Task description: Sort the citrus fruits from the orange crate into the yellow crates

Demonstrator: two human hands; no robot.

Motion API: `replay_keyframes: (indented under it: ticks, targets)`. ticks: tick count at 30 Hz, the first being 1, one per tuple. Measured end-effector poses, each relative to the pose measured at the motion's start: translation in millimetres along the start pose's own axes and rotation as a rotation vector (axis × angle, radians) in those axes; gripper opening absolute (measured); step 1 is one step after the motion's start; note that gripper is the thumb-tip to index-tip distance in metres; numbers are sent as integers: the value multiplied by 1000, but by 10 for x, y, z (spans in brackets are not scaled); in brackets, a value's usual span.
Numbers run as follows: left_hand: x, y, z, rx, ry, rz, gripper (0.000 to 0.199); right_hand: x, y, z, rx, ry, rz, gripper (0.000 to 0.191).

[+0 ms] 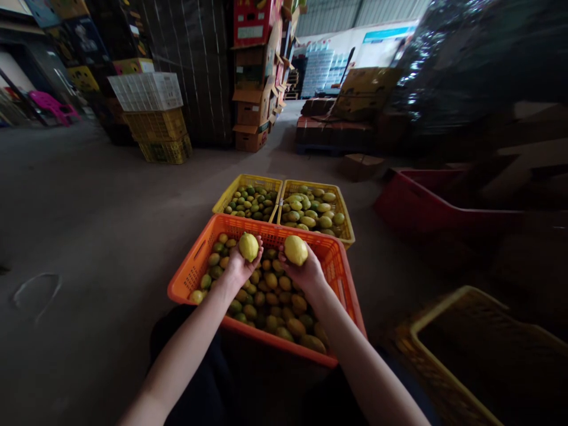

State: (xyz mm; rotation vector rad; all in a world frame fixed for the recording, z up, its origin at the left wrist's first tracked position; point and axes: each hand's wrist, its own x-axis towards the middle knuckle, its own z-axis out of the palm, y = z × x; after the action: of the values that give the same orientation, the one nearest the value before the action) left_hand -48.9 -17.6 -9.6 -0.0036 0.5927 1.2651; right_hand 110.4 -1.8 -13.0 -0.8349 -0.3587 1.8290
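Observation:
My left hand (239,265) holds a yellow-green lemon (249,246) on its upturned palm, fingers curled around its right side. A rounder yellow lemon (296,250) rests in my right hand (305,273), with the fingertips showing at its left. Both hands are above an orange basket (190,273) holding many green and yellow lemons (271,280). Against its far side stand two yellow baskets: the left one (228,193) has mostly small green fruit, while the right one (347,220) has larger yellow-green fruit.
At the lower right is a yellow crate (421,322), with a red bin (399,198) beyond it. Stacked crates (157,124) and cardboard boxes (251,112) stand farther back. A pink chair (53,106) is at the far left, and a loose strap (38,290) lies on the floor.

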Motion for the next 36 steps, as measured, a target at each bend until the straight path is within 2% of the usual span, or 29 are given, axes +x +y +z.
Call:
replay_keyframes:
  ticks: [3,5,8,12,15,20,24,28,32,36]
  targets:
    - [27,-22,18,8,-6,21,23,30,29,7,-24,133,-52,25]
    - [34,-21,42,13,29,45,19,59,51,-8,-34,208,-84,23]
    - [24,-1,65,84,100,13,20,86,79,-43,-56,148,-98,32]
    - [24,6,44,181,61,-75,36,53,92,-28,-41,102,-35,42]
    - [60,-27,10,212,66,-49,33,16,93,13,-33,134,-3,40]
    - [100,-90,7,221,121,-100,30,22,113,-1,-63,59,34,41]
    - [90,-88,51,212,162,-66,23,10,130,12,-19,157,73,46]
    - [97,-60,39,185,207,-31,22,-16,119,50,-28,251,35,36]
    - [115,-61,-10,160,158,-97,28,10,94,8,-49,370,132,22]
    - [122,-69,7,193,159,-123,23,30,90,-50,-26,358,211,19]
